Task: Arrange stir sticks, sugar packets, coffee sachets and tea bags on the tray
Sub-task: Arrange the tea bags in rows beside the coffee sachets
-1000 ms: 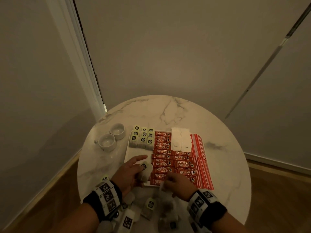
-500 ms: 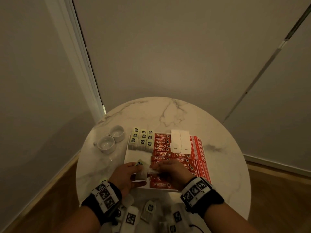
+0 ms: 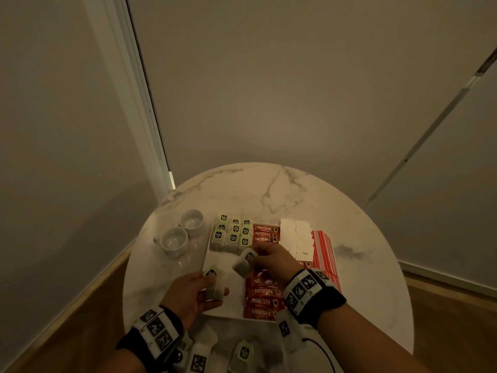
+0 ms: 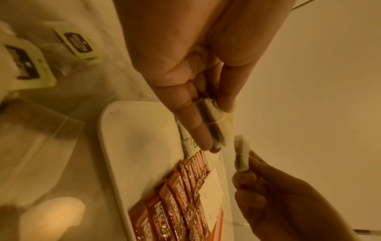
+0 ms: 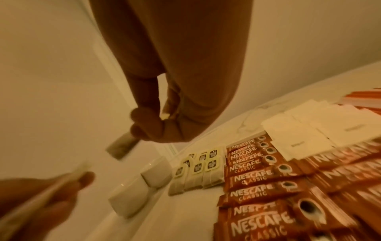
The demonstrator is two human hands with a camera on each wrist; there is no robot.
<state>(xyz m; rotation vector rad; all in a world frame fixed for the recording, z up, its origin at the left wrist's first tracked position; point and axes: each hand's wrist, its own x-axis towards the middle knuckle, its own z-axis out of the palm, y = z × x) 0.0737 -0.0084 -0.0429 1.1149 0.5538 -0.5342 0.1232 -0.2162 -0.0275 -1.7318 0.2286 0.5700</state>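
- Now your left hand (image 3: 192, 291) pinches a tea bag (image 3: 215, 286) between thumb and fingers, held above the near-left part of the tray (image 3: 218, 261); its pale green paper tag carries a dark label too small to read.
- Your right hand (image 3: 274, 261) pinches a second tea bag (image 3: 244, 263), soft greyish paper, tilted, just above the bare middle of the tray; the two bags are near each other but apart.
- On the tray, a white smooth rectangle with rounded corners, the placed tea bags (image 3: 233, 235) stand in rows at the far-left end, each with the same green tag and dark label.
- Beside them lie red glossy coffee sachets (image 5: 249, 169), printed "NESCAFÉ CLASSIC" in white with a small cup picture, overlapping in columns down to the near edge.
- White flat sugar packets (image 3: 295, 238) sit to their right, with tiny print you cannot read.
- Red-and-white striped stir sticks (image 3: 322, 251) run along the tray's right edge.
- More loose tea bags (image 3: 243, 354) wait on the table's near edge, below your wrists.
- Two white glazed cups (image 3: 183, 232) stand touching on the round marble-veined table (image 3: 282, 189), left of the tray.
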